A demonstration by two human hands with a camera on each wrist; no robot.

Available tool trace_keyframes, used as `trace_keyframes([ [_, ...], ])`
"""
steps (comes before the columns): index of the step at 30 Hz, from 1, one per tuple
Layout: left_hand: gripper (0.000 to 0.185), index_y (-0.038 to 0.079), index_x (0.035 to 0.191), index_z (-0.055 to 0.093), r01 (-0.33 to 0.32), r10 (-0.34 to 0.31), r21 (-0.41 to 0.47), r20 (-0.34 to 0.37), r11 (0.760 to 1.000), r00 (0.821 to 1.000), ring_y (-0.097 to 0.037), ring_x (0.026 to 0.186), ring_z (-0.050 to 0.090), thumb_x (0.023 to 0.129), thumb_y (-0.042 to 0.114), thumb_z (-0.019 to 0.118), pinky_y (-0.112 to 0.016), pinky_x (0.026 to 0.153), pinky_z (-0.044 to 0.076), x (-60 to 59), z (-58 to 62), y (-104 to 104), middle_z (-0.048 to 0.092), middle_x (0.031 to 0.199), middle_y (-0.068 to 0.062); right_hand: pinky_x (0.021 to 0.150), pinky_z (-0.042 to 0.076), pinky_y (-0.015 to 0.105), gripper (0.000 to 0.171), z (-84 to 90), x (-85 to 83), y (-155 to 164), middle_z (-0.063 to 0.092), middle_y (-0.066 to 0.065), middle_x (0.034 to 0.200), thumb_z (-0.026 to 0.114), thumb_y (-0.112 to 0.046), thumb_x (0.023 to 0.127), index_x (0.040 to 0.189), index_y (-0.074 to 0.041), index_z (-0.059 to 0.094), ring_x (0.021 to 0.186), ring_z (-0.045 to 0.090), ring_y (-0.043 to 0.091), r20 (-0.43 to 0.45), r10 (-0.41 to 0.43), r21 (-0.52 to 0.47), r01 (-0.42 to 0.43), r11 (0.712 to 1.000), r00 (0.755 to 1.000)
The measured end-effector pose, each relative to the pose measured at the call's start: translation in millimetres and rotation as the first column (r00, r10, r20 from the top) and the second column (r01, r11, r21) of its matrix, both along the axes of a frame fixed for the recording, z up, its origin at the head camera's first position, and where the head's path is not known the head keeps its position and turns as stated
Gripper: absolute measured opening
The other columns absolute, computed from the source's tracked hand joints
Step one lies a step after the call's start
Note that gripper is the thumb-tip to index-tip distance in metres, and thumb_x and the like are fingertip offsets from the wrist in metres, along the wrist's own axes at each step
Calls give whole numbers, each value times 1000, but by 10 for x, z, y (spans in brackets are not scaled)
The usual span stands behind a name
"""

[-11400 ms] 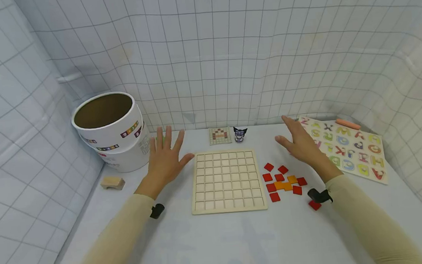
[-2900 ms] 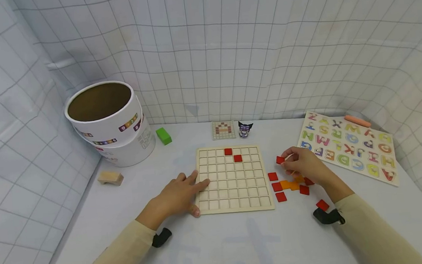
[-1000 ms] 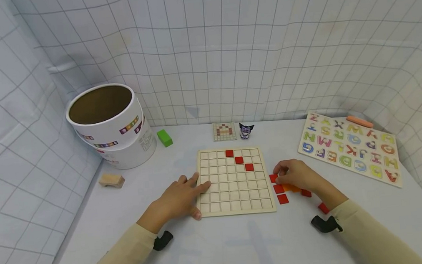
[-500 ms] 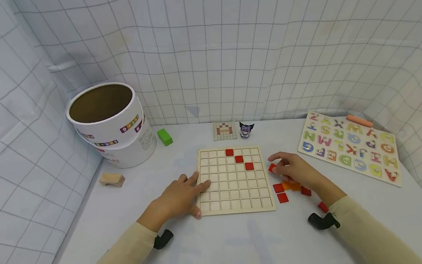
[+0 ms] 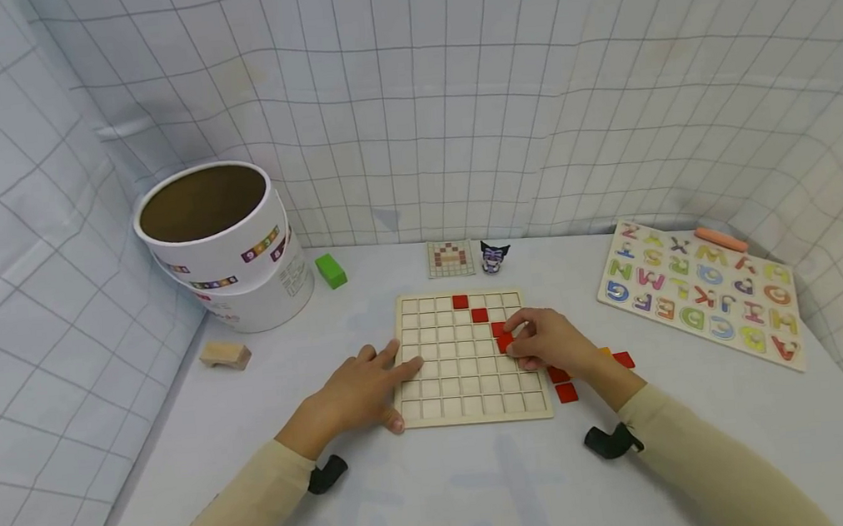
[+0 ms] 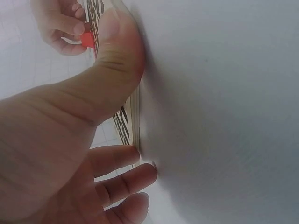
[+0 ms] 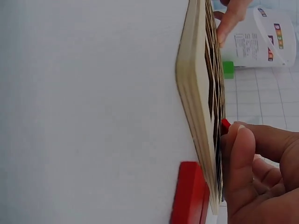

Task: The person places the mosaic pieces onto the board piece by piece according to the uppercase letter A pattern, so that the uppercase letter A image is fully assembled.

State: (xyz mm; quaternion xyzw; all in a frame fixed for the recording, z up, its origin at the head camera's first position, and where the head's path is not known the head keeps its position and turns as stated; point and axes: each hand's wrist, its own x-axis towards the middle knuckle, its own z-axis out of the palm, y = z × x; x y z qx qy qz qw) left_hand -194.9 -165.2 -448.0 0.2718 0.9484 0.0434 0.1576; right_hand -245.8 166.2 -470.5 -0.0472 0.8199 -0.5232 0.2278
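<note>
A pale wooden grid board (image 5: 436,391) lies flat in the middle of the table. Three red square tiles sit in its cells, stepping down diagonally: one at the top (image 5: 460,301), another below it (image 5: 480,315), a third (image 5: 499,328) partly beside the fingers. My right hand (image 5: 558,343) pinches a further red tile (image 5: 505,343) between thumb and fingertips, low over the cell under the third. My left hand (image 5: 352,396) rests on the board's left edge with fingers spread, its thumb (image 6: 124,51) along the near side.
Right of the board lie loose red tiles (image 5: 567,392) and orange ones, partly hidden by the right hand. Behind are a small pattern card (image 5: 450,259) and a figurine (image 5: 493,257). A letter board (image 5: 703,297) lies right; a white bucket (image 5: 231,288), green block (image 5: 331,271) and wooden block (image 5: 225,355) stand left.
From bare, the board has gained three red tiles. In the last second my right hand picked up another red tile beside the board and carried it left over the grid. My left hand stayed put.
</note>
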Motion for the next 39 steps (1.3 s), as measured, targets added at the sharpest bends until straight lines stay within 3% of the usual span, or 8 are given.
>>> trace_keyframes([
  [9, 99, 28, 158, 41, 0, 0, -2, -1, 1000, 1000, -38, 129, 45, 71, 50, 84, -52, 102, 43, -9, -5, 6, 30, 164, -21, 58, 52, 29, 23, -1, -9, -85, 61, 8, 78, 75, -12, 90, 111, -8, 65, 57, 59, 17, -109, 58, 198, -35, 980, 992],
  [14, 98, 28, 158, 41, -6, 6, -1, 9, 1000, 1000, -37, 130, 45, 71, 49, 84, -52, 102, 43, -7, -5, 32, 29, 164, -21, 59, 53, 30, 26, 44, 30, -24, 61, 8, 79, 74, -13, 91, 115, -9, 64, 59, 60, 18, -130, 71, 214, -42, 976, 989],
  [19, 98, 28, 157, 42, -14, 14, -6, 9, 1000, 1000, -37, 129, 45, 72, 49, 85, -51, 102, 43, 1, -3, 46, 30, 164, -21, 57, 51, 32, 24, 146, 151, 246, 61, 8, 87, 70, -16, 94, 118, -10, 66, 63, 59, 20, -169, 68, 249, -24, 968, 983],
  [25, 97, 27, 157, 43, -14, 14, -3, 2, 1000, 1000, -38, 130, 45, 72, 48, 85, -52, 102, 43, 7, 10, 35, 31, 163, -21, 66, 47, 32, 22, 87, 342, 576, 59, 3, 89, 71, -17, 94, 116, -13, 70, 81, 56, 20, -198, 128, 352, -51, 935, 972],
  [31, 97, 28, 158, 41, -21, 21, -3, 11, 1000, 1000, -38, 131, 44, 73, 48, 84, -52, 103, 43, 7, 8, 32, 29, 164, -21, 67, 44, 29, 19, 44, 407, 603, 57, 1, 84, 73, -14, 92, 111, -10, 72, 82, 53, 18, -218, 166, 380, -73, 922, 962],
  [39, 97, 29, 157, 42, -30, 30, 1, 13, 1000, 999, -36, 128, 45, 73, 48, 85, -51, 103, 43, 17, 17, 19, 30, 164, -20, 67, 46, 32, 7, 51, 369, 552, 60, 1, 81, 75, -15, 91, 95, -13, 69, 80, 55, 18, -200, 135, 383, -49, 923, 970],
])
